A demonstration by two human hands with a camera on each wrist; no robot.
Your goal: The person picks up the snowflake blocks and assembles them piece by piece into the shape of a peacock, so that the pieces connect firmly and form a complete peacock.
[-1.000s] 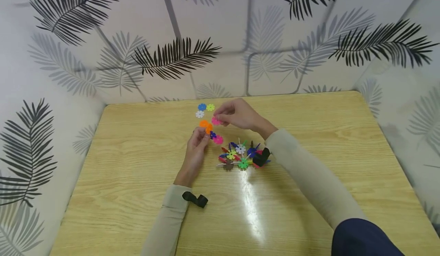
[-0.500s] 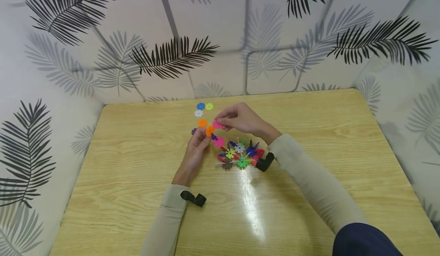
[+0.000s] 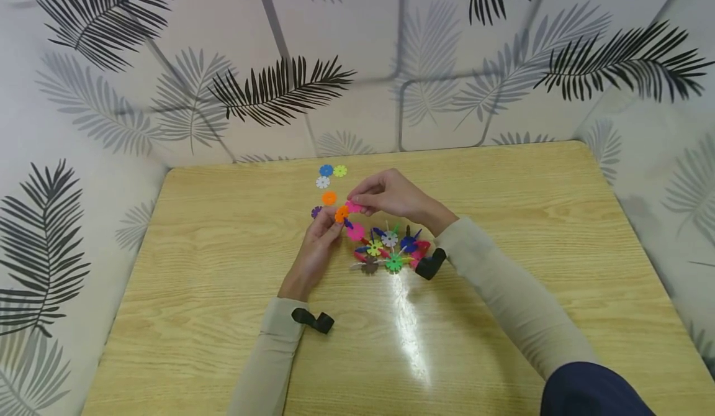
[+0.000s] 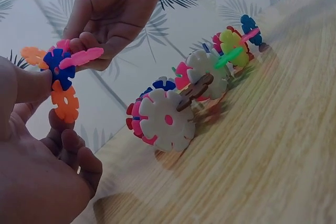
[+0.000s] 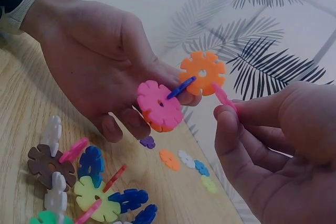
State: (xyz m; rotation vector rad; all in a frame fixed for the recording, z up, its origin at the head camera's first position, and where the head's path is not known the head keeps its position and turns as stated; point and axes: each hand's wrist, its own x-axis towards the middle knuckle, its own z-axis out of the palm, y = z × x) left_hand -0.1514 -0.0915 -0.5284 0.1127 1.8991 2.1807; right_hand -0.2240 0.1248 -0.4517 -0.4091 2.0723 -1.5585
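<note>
My left hand [image 3: 316, 248] pinches a small chain of slotted snowflake discs. In the right wrist view the chain shows a blue disc [image 5: 181, 87] standing edge-on between an orange disc [image 5: 202, 73] and a pink disc [image 5: 157, 100], with another orange disc [image 5: 159, 125] behind the pink one. Between thumb and forefinger my right hand [image 3: 391, 194] pinches a second pink disc [image 5: 226, 98]. Its edge meets the rim of the upper orange disc; how deep it sits in the slot I cannot tell.
On the wooden table [image 3: 212, 292], an assembled cluster of multicoloured discs [image 3: 393, 252] stands right of my left hand. Loose discs lie farther back: blue [image 3: 326, 170], yellow [image 3: 340, 171], white [image 3: 323, 182], orange [image 3: 329, 198] and purple [image 3: 316, 212]. A patterned wall stands behind.
My right hand has come down with its pink disc to the orange disc of the chain. The chain has turned and shifted slightly right, and the purple disc now shows beside my left hand.
</note>
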